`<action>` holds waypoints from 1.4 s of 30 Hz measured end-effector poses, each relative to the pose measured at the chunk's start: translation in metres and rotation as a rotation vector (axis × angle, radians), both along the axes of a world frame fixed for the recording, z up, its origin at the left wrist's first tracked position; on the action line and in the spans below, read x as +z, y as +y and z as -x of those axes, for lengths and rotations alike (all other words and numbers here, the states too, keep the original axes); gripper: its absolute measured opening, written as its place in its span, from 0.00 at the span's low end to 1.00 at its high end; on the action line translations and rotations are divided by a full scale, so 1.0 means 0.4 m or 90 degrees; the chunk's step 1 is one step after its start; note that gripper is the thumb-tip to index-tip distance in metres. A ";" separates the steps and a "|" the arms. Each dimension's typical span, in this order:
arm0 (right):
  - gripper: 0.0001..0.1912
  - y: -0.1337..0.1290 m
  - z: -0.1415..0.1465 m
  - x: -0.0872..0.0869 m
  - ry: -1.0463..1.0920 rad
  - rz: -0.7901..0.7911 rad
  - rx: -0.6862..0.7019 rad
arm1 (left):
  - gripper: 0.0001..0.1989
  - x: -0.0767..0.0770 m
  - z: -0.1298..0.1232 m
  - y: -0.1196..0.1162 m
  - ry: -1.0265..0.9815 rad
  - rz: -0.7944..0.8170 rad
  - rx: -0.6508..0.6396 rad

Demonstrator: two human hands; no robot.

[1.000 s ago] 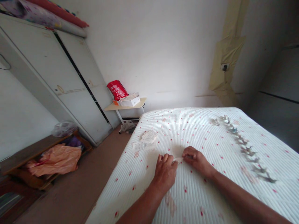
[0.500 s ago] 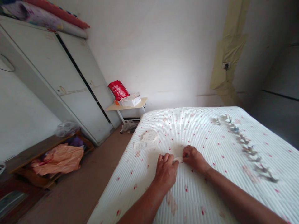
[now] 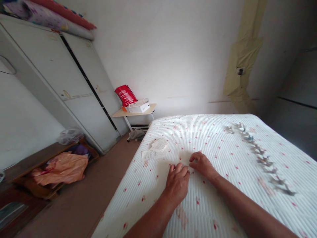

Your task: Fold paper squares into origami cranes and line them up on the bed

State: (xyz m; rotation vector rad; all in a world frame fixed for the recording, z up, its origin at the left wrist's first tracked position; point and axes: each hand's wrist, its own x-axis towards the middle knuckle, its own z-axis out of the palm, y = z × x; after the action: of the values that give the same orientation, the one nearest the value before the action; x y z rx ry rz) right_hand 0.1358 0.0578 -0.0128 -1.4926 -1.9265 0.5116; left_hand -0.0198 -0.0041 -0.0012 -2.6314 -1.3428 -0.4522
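Note:
My left hand (image 3: 177, 182) rests on the quilted bedspread (image 3: 210, 205) with its fingers bent and pressed down, closed on a small piece of paper that is now almost wholly covered. Just to its right, the thumb and forefinger of my right hand (image 3: 202, 164) pinch together close to the left fingertips, at the paper's edge. Beyond my left hand lie flat pieces of printed paper (image 3: 148, 155), with a pale, rounded stack of paper (image 3: 158, 144) behind them. A row of small folded paper figures (image 3: 265, 161) runs along the right side of the bed, blurred.
A small table (image 3: 120, 114) beyond the bed's far left corner bears a red bag (image 3: 125, 95) and a white box (image 3: 140, 107). Grey cabinets (image 3: 81, 89) line the left wall. An orange plastic bag (image 3: 61, 168) lies on a low wooden bench there.
The paper strip that showed between my hands is now mostly hidden. My right hand has shifted slightly left and away from me, and its fingers have come nearer the left hand.

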 end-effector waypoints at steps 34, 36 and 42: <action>0.06 -0.032 0.003 0.023 -0.085 0.080 -0.048 | 0.10 0.007 -0.001 -0.002 -0.020 0.009 -0.010; 0.07 -0.042 0.012 0.030 -0.121 0.081 -0.051 | 0.10 0.005 0.000 -0.002 -0.025 0.008 -0.005; 0.08 -0.042 0.001 0.034 -0.141 0.102 -0.025 | 0.07 0.008 0.018 -0.008 -0.061 0.005 0.035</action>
State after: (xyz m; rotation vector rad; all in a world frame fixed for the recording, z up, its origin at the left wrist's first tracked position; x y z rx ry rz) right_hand 0.1355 0.0411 0.0010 -1.7489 -2.0588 0.5107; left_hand -0.0270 -0.0071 0.0020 -2.6024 -1.4440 -0.5720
